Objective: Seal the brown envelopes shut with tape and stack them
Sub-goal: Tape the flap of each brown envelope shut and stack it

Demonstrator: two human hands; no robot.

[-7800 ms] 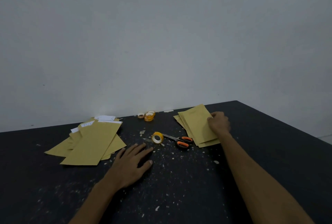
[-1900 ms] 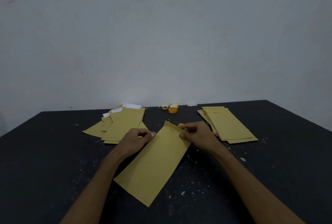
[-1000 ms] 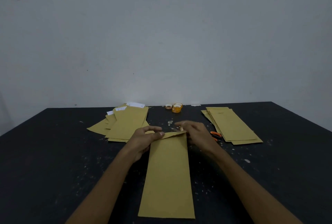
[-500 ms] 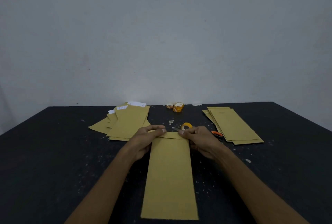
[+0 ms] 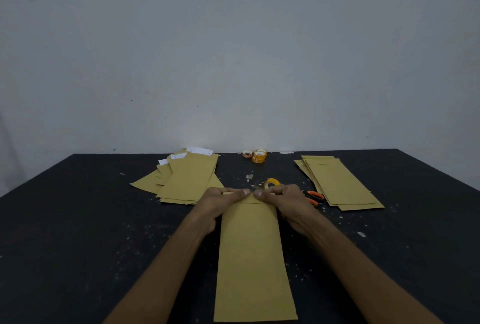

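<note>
A long brown envelope (image 5: 253, 253) lies lengthwise on the black table (image 5: 78, 232) right in front of me, its flap folded down at the far end. My left hand (image 5: 220, 201) and my right hand (image 5: 283, 200) both press on that folded flap, and their fingertips meet at the middle of the crease. A yellow tape roll (image 5: 271, 183) sits just beyond my right hand. A neat stack of brown envelopes (image 5: 337, 183) lies at the right. A loose pile of envelopes (image 5: 187, 178), some with white paper showing, lies at the left.
Orange-handled scissors (image 5: 313, 196) lie between my right hand and the right stack, partly hidden. Further tape rolls (image 5: 257, 156) stand at the table's far edge by the grey wall. Small paper scraps dot the tabletop.
I turned the envelope from a slant to straight in front of me and folded its flap down. Both hands' fingertips have slid inward along the crease until they meet.
</note>
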